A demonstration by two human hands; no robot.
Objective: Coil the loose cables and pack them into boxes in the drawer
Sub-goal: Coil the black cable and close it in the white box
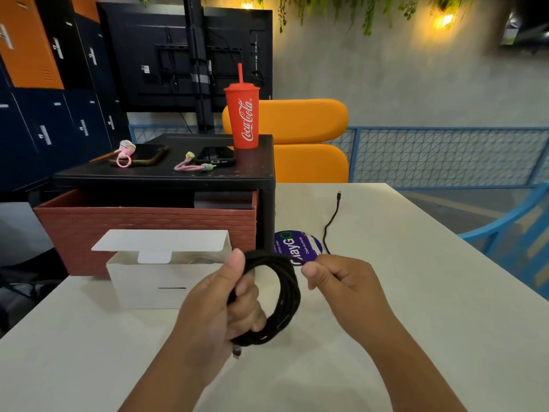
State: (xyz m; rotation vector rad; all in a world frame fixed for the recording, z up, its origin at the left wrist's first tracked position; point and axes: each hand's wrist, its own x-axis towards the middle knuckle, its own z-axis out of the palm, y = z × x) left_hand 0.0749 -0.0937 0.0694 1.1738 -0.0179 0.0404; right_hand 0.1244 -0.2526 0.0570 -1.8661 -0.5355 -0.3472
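A black braided cable (286, 295) is wound into a round coil of several loops above the white table (416, 292). My left hand (228, 301) grips the coil's left side, thumb on top. My right hand (335, 278) pinches the strand at the coil's upper right. The loose tail (331, 224) runs back across the table and ends in a plug. An open white cardboard box (160, 285) with its lid up stands to the left of my hands. Behind it a brick-patterned drawer (142, 230) is pulled out from a black stand.
On the black stand (166, 173) sit a red cup with a straw (244, 117), two phones and pink cable ties. A purple round sticker (300, 246) lies on the table beyond the coil. An orange chair and a blue chair stand behind and to the right.
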